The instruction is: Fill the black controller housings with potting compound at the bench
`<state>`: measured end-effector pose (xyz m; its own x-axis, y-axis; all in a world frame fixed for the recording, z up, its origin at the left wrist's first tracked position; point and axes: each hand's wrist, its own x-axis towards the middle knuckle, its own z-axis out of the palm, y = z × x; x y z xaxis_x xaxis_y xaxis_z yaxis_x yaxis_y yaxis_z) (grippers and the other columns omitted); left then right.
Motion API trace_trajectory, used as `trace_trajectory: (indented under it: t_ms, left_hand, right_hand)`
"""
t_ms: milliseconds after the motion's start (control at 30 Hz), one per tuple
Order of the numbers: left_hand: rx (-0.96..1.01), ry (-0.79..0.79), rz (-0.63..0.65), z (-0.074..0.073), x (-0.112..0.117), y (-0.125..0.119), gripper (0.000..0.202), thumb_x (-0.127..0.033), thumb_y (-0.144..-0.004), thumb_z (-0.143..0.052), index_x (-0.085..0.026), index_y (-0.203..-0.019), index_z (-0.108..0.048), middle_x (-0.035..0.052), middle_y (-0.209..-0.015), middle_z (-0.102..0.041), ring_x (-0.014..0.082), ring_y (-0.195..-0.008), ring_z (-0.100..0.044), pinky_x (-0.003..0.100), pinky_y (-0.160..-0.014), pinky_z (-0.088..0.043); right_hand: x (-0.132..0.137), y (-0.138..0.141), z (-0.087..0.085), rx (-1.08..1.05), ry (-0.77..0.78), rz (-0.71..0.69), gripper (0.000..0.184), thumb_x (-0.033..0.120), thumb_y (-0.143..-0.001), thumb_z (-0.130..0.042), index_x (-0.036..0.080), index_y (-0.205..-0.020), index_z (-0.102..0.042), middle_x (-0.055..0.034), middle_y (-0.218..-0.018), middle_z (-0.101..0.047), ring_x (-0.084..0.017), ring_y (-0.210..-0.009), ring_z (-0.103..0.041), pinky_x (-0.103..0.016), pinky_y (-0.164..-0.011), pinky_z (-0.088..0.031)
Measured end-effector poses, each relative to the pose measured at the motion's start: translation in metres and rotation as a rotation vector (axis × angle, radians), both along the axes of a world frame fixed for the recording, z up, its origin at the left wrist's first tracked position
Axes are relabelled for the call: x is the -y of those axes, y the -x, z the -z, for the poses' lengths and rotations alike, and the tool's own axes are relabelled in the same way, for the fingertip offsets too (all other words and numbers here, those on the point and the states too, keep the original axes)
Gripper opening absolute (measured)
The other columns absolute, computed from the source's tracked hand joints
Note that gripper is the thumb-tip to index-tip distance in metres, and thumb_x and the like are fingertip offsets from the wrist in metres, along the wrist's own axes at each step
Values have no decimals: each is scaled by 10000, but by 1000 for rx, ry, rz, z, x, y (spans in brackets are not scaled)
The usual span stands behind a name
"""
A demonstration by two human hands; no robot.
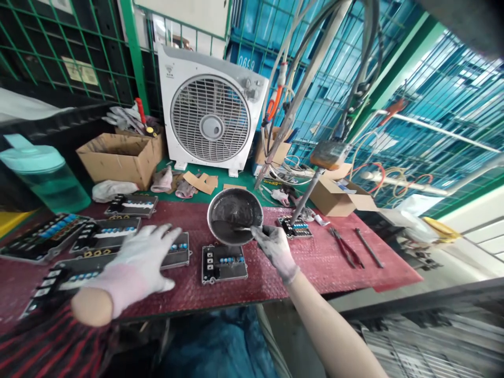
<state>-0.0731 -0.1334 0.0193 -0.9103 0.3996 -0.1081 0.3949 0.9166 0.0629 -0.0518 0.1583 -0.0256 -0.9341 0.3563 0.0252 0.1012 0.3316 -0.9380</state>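
Note:
My right hand (274, 248), in a stained grey glove, pinches a thin brush or stick whose tip reaches into a round metal bowl (235, 216) of grey paste. In front of the bowl lies a circuit board (224, 263) in a grey tray, on the red bubble-wrap mat (323, 262). My left hand (138, 265), in a white glove, hovers with fingers spread above another board (179, 250) on the left. It holds nothing.
Several more boards (105, 231) lie in rows at the left. A white box fan (210, 113) stands behind, flanked by cardboard boxes (118, 157). A teal water jug (43, 176) sits far left. Pliers (346, 247) and a rod (368, 247) rest at the right, near another board (297, 228).

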Motion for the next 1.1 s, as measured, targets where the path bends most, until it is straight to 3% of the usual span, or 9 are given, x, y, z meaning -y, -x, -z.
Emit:
trace_trajectory:
  t_ms: [133,267,367,467,733,933,1100]
  left_hand:
    - [-47,32,-80,-9,35,7,975,-274,-464,-777,-176,-1405,-540,224,-1463,-507,501,-1382,-387,677,-1114,-320]
    - [-2,73,-106,-9,47,8,995,-209,-455,-726,-157,-1427,-516,246,-1439,-525,494,-1422,-337,689,-1175,-187]
    - [39,86,-102,-5,47,12,1016,-198,-457,-697,-147,-1449,-484,263,-1442,-514,493,-1440,-307,723,-1163,-147]
    - [29,105,-69,0,45,18,991,-219,-478,-678,-140,-1447,-482,257,-1398,-560,492,-1405,-365,742,-1132,-187]
    - [-43,24,32,19,38,14,966,-372,-562,-653,-117,-1471,-447,232,-1270,-629,455,-1276,-483,668,-1115,-266]
    - [-13,-12,-23,11,29,-3,936,-390,-591,-625,-103,-1466,-456,227,-1277,-629,460,-1303,-473,618,-1097,-337]
    - [5,31,-29,8,25,-8,927,-385,-631,-615,-73,-1482,-422,233,-1364,-581,463,-1349,-425,623,-1116,-314]
  right_hand:
    - [3,-1,5,6,-8,12,593,769,-576,-620,218,-526,-404,50,-510,-301,-74,-507,-234,-256,-447,-163]
    - [3,-1,10,32,18,7,599,782,-559,-629,208,-565,-457,51,-508,-324,-75,-491,-248,-255,-440,-165]
    - [0,-1,14,61,-1,1,606,788,-558,-634,202,-587,-486,61,-496,-319,-74,-482,-248,-248,-431,-163]
    - [-3,-3,16,61,-40,23,590,775,-588,-630,208,-574,-466,68,-481,-305,-73,-477,-247,-245,-428,-161]
    - [-5,-11,8,29,-62,17,576,737,-620,-614,232,-531,-351,63,-503,-277,-66,-495,-220,-250,-446,-135]
    - [-10,-16,8,43,-46,11,588,749,-612,-641,230,-543,-373,73,-486,-270,-60,-480,-209,-250,-441,-119]
    - [-15,-15,9,100,-36,-12,604,780,-588,-645,223,-564,-415,74,-478,-312,-60,-459,-241,-252,-435,-146]
